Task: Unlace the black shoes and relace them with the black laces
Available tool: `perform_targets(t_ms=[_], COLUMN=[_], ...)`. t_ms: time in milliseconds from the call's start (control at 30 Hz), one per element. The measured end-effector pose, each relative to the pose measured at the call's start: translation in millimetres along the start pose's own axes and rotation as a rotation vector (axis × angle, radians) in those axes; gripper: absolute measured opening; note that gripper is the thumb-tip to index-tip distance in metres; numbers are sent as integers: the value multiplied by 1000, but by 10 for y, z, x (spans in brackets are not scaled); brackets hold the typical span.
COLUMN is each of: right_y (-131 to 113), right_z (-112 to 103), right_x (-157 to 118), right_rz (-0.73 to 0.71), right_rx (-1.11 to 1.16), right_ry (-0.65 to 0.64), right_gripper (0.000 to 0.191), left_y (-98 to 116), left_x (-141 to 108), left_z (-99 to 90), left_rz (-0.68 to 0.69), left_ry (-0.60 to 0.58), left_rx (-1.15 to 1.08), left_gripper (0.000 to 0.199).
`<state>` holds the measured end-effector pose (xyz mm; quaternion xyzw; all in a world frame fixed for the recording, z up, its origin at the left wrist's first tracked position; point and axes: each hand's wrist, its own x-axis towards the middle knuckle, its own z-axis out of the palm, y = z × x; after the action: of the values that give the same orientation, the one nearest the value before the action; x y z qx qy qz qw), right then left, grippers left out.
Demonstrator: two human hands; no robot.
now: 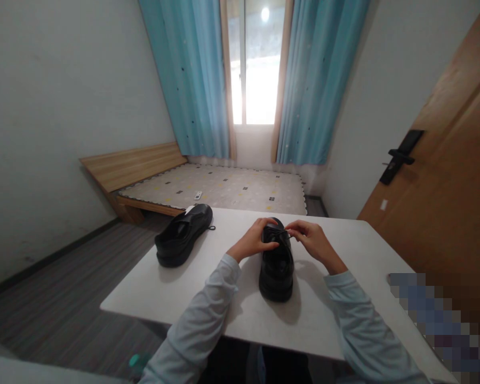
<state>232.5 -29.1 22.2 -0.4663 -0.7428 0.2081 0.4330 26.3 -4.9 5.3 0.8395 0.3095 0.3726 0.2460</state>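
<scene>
A black lace-up shoe [277, 277] stands on the white table [232, 290] in front of me, its heel toward me and its toe pointing away. My left hand [256, 237] grips the shoe's upper from the left, fingers over the front and thumb by the opening. At the right side of the laces, my right hand [307, 234] pinches a thin black shoelace [288, 234] between thumb and fingertips. Another black shoe [184, 234] rests farther left on the table, with a loop of lace hanging off its right side.
Beyond the table lies a bed with a patterned mattress [232, 186], a small white object [198, 196] on it. Blue curtains [320, 80] frame the window. A wooden door [444, 176] is at the right. A pixelated patch covers the table's right edge.
</scene>
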Motion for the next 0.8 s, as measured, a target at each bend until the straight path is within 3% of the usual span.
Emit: perform_targets(t_ms=[300,567,800], right_y=[-84,-93,-17], right_z=[61,106,141], right_x=[-12,-14,-17], right_rz=[-42,-41,-25], right_rx=[-27,-15,11], right_ry=[26,29,10], right_gripper=[11,9,12], left_y=[92,98,98], left_x=[-5,4,18], left_z=[33,66,74], left_rz=[60,31,30], left_ry=[102,179,142], left_rx=[161,297,337], left_gripper=[12,16,15])
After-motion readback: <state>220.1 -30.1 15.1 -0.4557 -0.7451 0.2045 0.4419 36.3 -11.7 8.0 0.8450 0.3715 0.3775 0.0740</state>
